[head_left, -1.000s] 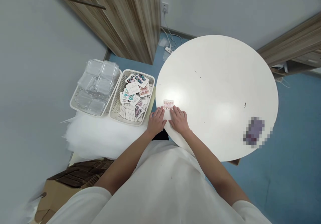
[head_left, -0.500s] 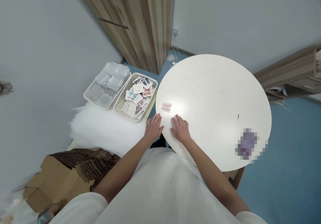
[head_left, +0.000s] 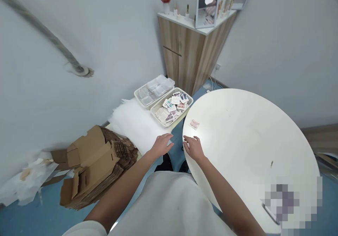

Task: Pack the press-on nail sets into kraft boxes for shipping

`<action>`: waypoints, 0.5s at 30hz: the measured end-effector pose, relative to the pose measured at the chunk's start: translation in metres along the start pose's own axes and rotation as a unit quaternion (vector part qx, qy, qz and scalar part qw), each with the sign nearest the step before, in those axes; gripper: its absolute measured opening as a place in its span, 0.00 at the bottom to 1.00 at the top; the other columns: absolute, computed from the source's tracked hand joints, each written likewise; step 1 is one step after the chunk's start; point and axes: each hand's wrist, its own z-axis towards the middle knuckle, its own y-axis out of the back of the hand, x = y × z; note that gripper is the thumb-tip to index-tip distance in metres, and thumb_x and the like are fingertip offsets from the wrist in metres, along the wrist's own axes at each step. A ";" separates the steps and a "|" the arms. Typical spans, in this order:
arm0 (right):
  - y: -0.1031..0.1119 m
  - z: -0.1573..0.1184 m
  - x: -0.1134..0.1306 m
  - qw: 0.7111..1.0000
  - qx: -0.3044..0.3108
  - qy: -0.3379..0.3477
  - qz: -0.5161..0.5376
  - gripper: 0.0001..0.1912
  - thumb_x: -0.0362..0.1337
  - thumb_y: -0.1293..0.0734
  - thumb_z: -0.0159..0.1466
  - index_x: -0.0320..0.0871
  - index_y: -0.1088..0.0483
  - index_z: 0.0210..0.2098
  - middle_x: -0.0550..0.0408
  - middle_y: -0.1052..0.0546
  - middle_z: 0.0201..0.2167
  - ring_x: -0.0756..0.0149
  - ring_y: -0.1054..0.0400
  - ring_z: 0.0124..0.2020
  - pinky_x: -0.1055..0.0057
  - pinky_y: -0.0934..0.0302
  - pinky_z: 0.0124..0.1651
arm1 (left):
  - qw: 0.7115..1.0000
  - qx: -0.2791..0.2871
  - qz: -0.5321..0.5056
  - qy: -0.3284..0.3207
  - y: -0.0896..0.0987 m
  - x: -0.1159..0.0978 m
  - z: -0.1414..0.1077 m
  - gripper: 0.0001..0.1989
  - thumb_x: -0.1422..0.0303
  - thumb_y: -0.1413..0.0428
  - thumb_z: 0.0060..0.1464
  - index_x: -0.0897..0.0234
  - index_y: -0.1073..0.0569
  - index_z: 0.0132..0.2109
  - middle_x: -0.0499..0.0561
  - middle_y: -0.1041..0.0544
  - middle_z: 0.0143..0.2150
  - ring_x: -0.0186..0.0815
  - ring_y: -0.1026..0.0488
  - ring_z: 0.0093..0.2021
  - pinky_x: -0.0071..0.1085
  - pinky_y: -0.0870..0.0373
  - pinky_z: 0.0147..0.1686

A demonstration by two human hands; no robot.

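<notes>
A small card of pink press-on nails [head_left: 194, 124] lies near the left edge of the round white table [head_left: 237, 123]. My right hand [head_left: 194, 147] is just below that card, over the table's edge, its fingers loosely bent and apart with nothing in them. Off the table's left side, my left hand [head_left: 161, 145] hovers by the white padding sheets [head_left: 134, 123], thumb spread from the fingers and holding nothing. Beyond it stands a white basket [head_left: 158, 120] heaped with similar nail cards [head_left: 175, 100], some showing their printed white side.
A second basket holds clear plastic boxes [head_left: 155, 88]. Stacked flattened cardboard boxes [head_left: 97, 165] are at lower left. A blurred-out item [head_left: 285, 200] lies on the table's right part. Behind is a wooden cabinet [head_left: 182, 53] with a picture frame [head_left: 207, 5].
My view has swung left and up, bringing the cabinet top into sight. The left hand has moved away from the table edge; the right hand's fingers bend more. The pink nail card stays on the table.
</notes>
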 end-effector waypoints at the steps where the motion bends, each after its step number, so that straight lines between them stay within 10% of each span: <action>1: 0.000 0.009 0.007 1.000 -0.009 0.009 0.009 0.16 0.35 0.48 0.62 0.43 0.39 0.48 0.53 0.24 0.36 0.67 0.31 0.37 0.60 0.53 0.53 | 1.000 -0.012 0.005 0.009 0.009 0.007 -0.001 0.20 0.61 0.57 0.55 0.60 0.38 0.53 0.52 0.34 0.55 0.39 0.39 0.55 0.37 0.39 0.49; 15: 0.000 0.134 0.086 0.998 0.017 0.052 0.006 0.17 0.39 0.45 0.60 0.43 0.35 0.46 0.53 0.24 0.36 0.67 0.30 0.32 0.71 0.40 0.35 | 0.994 -0.013 0.018 0.108 0.110 0.109 0.008 0.26 0.56 0.53 0.50 0.62 0.41 0.55 0.57 0.34 0.54 0.43 0.36 0.52 0.37 0.37 0.45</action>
